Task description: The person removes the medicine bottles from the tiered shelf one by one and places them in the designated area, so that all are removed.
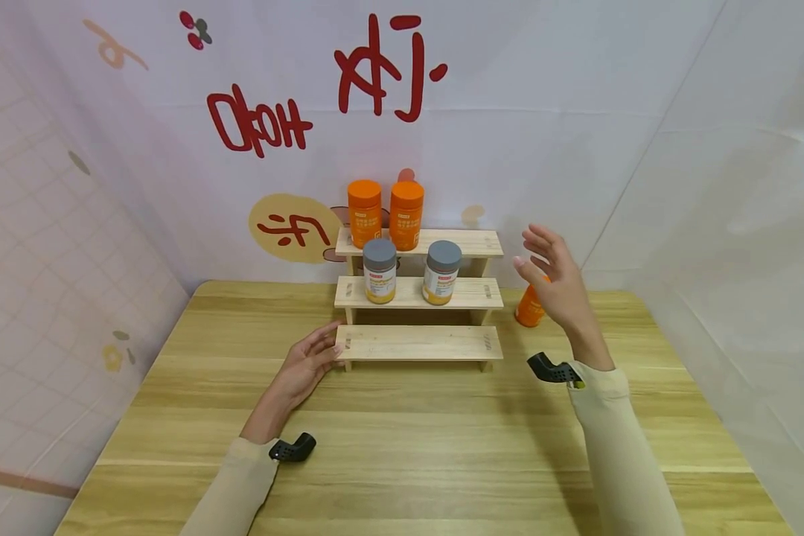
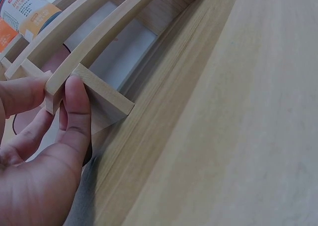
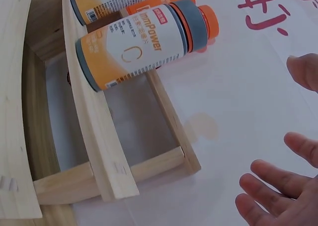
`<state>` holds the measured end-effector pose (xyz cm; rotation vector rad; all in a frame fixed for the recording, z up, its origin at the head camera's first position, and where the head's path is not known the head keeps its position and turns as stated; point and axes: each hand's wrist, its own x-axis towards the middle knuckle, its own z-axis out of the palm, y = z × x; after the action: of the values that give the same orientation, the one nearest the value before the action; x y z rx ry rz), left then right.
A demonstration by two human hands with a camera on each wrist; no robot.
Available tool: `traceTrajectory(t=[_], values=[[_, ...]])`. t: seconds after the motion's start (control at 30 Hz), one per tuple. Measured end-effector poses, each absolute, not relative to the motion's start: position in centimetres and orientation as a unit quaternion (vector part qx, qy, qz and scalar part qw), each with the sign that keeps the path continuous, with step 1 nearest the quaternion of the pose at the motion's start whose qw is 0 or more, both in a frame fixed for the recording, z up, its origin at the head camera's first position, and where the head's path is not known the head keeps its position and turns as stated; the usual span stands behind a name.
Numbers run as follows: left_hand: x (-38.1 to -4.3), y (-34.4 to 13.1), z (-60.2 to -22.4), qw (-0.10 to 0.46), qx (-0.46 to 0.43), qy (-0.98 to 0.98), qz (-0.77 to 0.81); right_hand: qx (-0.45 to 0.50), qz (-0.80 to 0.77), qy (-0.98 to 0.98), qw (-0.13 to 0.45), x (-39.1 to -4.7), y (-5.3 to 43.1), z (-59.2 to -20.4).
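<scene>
My left hand (image 1: 303, 372) pinches the left end of the lowest board of a three-tier wooden display rack (image 1: 418, 344). In the left wrist view the thumb (image 2: 77, 99) and fingers close round that board's corner. My right hand (image 1: 557, 286) is raised to the right of the rack, fingers spread and holding nothing. Behind and below it in the head view stands an orange bottle (image 1: 528, 310), partly hidden by the hand. Two orange bottles (image 1: 365, 216) stand on the top tier, left of its middle. On the middle tier are two grey-lidded supplement bottles (image 1: 440, 279), set apart.
The rack stands on a wood-grain table (image 1: 402, 447) towards its back edge. A white cloth backdrop (image 1: 543, 89) with red characters rises behind, and cloth sides flank the table left and right.
</scene>
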<state>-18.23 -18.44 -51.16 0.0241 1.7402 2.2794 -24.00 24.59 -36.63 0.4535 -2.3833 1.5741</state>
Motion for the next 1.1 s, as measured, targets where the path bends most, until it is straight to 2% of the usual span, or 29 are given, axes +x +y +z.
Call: traceTrajectory(t=[0.37,0.83,1.1], values=[[-18.2,-18.6,-51.4,0.138,0.007,0.598,0.789,0.187,0.533,-0.819,0.106,-25.7,22.3,-35.3],[-18.1,-18.6,-51.2,0.135,0.014,0.6,0.789,0.203,0.532,-0.82,0.051,-27.3,18.9,-34.9],[-18.2,-18.6,-51.2,0.137,0.008,0.599,0.789,0.184,0.532,-0.827,-0.003,-28.2,17.6,-34.0]])
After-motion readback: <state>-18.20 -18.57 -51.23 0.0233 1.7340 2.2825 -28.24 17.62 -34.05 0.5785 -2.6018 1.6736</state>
